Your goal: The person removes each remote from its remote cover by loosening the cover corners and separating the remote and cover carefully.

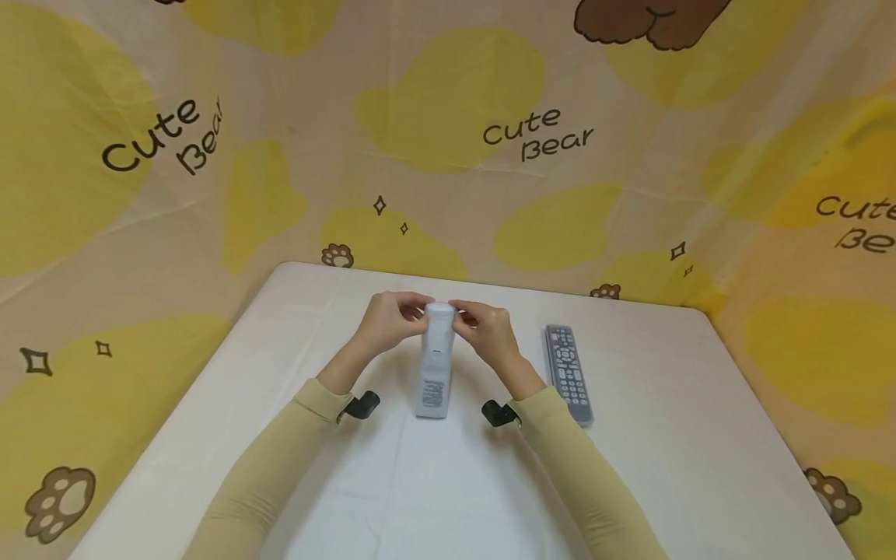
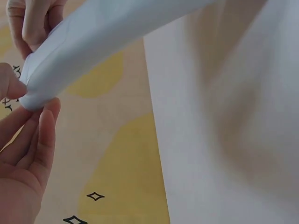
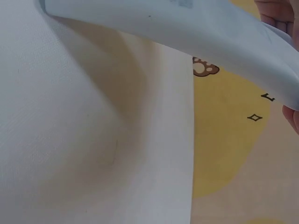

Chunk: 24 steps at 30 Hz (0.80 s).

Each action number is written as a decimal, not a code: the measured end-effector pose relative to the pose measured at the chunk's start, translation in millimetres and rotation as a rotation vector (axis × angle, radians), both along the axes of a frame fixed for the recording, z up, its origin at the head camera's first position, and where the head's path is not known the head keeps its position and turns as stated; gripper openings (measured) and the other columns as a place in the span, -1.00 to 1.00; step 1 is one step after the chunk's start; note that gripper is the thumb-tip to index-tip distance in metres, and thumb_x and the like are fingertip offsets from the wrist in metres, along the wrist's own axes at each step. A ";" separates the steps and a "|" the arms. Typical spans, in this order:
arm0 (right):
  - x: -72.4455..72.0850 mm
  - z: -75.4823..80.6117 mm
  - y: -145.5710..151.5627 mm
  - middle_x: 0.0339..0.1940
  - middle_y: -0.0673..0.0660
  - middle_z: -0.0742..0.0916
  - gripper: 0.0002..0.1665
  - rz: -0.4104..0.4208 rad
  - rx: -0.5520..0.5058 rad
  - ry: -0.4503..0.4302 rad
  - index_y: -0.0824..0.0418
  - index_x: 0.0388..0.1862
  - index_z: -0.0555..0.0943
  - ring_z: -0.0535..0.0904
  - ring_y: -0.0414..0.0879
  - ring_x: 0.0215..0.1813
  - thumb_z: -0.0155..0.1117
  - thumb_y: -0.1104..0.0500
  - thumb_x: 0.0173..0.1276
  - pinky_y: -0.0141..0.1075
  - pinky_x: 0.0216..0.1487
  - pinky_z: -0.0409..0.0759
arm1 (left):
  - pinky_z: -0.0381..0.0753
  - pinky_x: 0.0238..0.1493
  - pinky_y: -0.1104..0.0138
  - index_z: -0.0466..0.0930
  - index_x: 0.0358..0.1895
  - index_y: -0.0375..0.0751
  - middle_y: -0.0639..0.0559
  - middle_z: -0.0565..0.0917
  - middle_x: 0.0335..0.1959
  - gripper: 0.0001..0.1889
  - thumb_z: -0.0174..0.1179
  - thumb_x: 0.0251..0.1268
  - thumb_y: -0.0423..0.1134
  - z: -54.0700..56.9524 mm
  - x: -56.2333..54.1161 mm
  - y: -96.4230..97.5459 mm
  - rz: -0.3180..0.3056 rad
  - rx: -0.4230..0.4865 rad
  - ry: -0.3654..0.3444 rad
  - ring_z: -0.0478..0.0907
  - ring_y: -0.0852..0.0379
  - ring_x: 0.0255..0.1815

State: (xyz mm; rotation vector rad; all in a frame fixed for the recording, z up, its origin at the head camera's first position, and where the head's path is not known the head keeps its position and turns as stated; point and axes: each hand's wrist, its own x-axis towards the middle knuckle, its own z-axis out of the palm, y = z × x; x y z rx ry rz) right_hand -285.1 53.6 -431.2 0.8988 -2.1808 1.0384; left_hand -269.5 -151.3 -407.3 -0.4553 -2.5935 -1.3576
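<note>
A pale white-blue remote control (image 1: 437,350) stands tilted, its back toward me, with printed text on the lower part and a small latch mark in the middle. Its near end touches the table (image 1: 350,498), while the far end is raised. At that far end my left hand (image 1: 392,323) pinches the left side between thumb and fingers. Opposite it, my right hand (image 1: 486,330) pinches the right side. In the left wrist view the left thumb and fingertips grip the rounded end. The button side of this remote is hidden in the head view.
A dark grey remote control (image 1: 568,373) with many buttons lies face up on the table, right of my right forearm, partly behind the sleeve. A printed yellow and beige cloth (image 1: 434,179) rises behind the table's far edge and along both sides.
</note>
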 end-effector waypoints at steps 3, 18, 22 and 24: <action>-0.2 0.1 0.4 -0.28 0.26 0.77 -0.72 -0.016 0.009 0.024 0.36 -0.15 0.69 0.74 -0.03 -0.34 0.24 0.43 0.13 -0.43 -0.31 0.66 | 0.63 -0.32 0.34 0.70 -0.10 -0.19 -0.02 0.74 -0.29 -0.70 0.28 0.03 -0.30 -0.3 1.7 1.2 -0.005 -0.008 0.038 0.63 0.13 -0.36; -4.0 -0.1 4.7 -0.32 0.27 0.77 -0.81 0.014 -0.061 -0.007 0.37 -0.20 0.70 0.74 -0.02 -0.37 0.24 0.39 0.22 -0.37 -0.37 0.67 | 0.62 -0.32 0.34 0.71 -0.12 -0.20 -0.02 0.74 -0.29 -0.74 0.27 0.06 -0.32 -2.6 2.7 4.1 -0.019 -0.009 0.096 0.62 0.14 -0.37; -6.6 0.0 9.3 -0.30 0.26 0.77 -0.82 0.087 -0.122 -0.161 0.36 -0.19 0.71 0.74 0.00 -0.33 0.25 0.38 0.24 -0.36 -0.31 0.68 | 0.62 -0.30 0.34 0.70 -0.11 -0.20 -0.02 0.74 -0.29 -0.74 0.28 0.07 -0.31 -3.8 3.5 3.4 -0.033 -0.005 0.098 0.63 0.14 -0.36; -7.6 0.8 11.8 -0.27 0.28 0.77 -0.81 0.135 -0.155 -0.253 0.36 -0.16 0.70 0.74 0.04 -0.28 0.24 0.37 0.27 -0.35 -0.26 0.68 | 0.63 -0.28 0.34 0.70 -0.12 -0.20 -0.01 0.74 -0.28 -0.74 0.29 0.07 -0.31 -4.5 3.3 2.9 -0.040 -0.007 0.103 0.63 0.14 -0.35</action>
